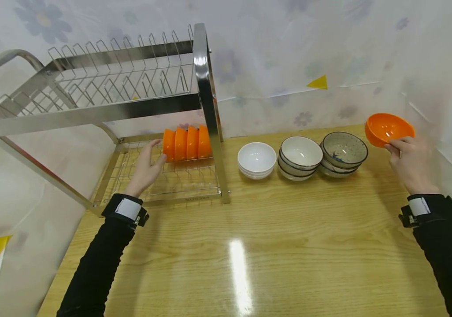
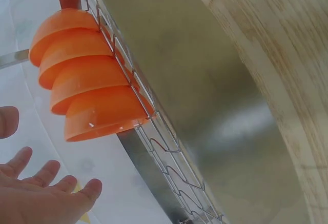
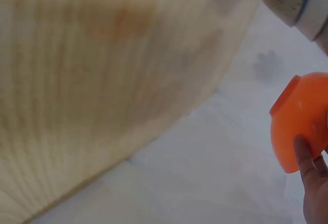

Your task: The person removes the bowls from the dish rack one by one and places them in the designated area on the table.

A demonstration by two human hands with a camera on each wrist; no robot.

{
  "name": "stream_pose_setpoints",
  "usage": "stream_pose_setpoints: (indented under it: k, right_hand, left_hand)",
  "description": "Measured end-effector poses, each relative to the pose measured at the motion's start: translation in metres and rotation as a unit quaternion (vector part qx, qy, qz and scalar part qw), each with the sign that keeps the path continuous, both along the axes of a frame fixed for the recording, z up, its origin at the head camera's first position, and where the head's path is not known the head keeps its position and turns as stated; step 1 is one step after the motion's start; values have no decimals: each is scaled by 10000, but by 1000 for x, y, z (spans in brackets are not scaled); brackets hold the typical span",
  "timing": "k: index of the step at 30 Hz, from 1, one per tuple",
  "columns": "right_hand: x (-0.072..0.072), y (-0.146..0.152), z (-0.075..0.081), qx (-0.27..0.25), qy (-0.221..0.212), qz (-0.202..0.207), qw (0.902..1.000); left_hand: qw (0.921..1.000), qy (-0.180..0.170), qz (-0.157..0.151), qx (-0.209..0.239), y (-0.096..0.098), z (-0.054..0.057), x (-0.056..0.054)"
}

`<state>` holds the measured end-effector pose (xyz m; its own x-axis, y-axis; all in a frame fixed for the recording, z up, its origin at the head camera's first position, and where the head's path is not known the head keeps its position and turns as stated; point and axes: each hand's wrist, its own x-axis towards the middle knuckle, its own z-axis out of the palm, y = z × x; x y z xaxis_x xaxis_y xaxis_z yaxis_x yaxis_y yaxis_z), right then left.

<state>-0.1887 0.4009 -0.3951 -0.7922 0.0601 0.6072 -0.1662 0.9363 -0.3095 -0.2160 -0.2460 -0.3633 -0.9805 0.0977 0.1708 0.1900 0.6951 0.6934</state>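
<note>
My right hand (image 1: 412, 163) pinches the rim of an orange bowl (image 1: 388, 127) above the table's back right corner. In the right wrist view, the thumb lies against the bowl's (image 3: 297, 116) outside wall. On the lower tier of a metal dish rack (image 1: 212, 136), several orange bowls (image 1: 180, 145) stand on edge in a row. Just left of that row is my left hand (image 1: 144, 169), thumb and fingers spread apart and holding nothing. The left wrist view shows its fingers (image 2: 46, 172) apart from the bowls (image 2: 102, 114).
Along the back of the wooden table (image 1: 289, 246) stand a white bowl stack (image 1: 256, 160), a cream bowl stack with dark rims (image 1: 300, 154) and a grey patterned stack (image 1: 344, 152). The rack's upper tier (image 1: 123, 79) has wire slots. Flower-patterned sheeting (image 1: 257, 53) borders the table.
</note>
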Motion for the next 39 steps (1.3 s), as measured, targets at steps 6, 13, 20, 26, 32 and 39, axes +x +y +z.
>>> stream_pose_setpoints:
  k: [6, 13, 20, 26, 32, 39]
  right_hand:
    - [3, 8, -27, 286, 235, 425, 9984]
    - [11, 16, -46, 171, -222, 581, 9979]
    - [12, 19, -54, 219, -572, 608, 9963]
    - [11, 17, -52, 194, -925, 593, 9938]
    - [8, 21, -41, 10, -1770, 632, 9822]
    - [8, 6, -17, -531, -848, 185, 9948]
  left_hand:
    - [9991, -411, 85, -18, -2, 0, -2]
    - [9964, -841, 128, 47, -5, 0, -1]
    - [9949, -1005, 43, 25, -6, 1, 0]
    - [9926, -1211, -57, 96, -2, 2, 1]
    - [9903, -1380, -112, 65, 0, 4, 2]
    - [9863, -1646, -38, 61, 2, 4, -4]
